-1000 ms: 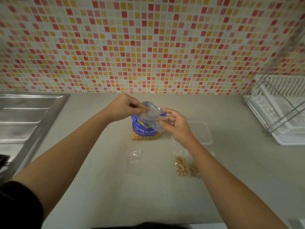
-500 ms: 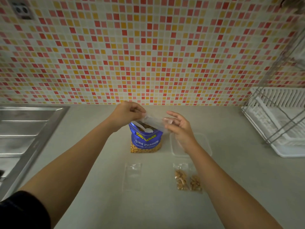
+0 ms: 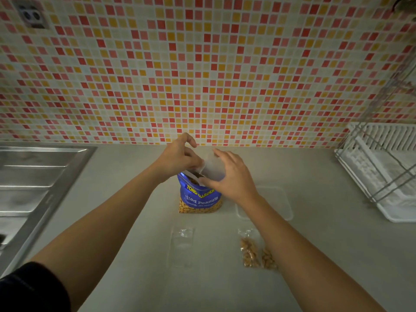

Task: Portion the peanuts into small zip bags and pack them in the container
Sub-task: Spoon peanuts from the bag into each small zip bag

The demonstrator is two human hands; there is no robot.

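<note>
A blue peanut bag (image 3: 199,198) stands upright and open in the middle of the counter, peanuts showing through its clear bottom. Above its mouth both hands hold a small clear zip bag (image 3: 212,166). My left hand (image 3: 179,157) pinches its left edge, and my right hand (image 3: 231,176) grips its right side. An empty zip bag (image 3: 182,245) lies flat in front of the peanut bag. Two filled zip bags (image 3: 256,255) lie to its right, partly hidden by my right forearm. A clear container (image 3: 284,207) sits behind that forearm.
A steel sink with draining board (image 3: 33,188) fills the left side. A white dish rack (image 3: 382,170) with wire frame stands at the right. The mosaic-tiled wall (image 3: 202,75) rises behind the counter.
The view has tilted up, so everything sits lower in the frame. Both hands have kept hold of the small zip bag over the peanut bag's mouth, the right hand closing in over it.
</note>
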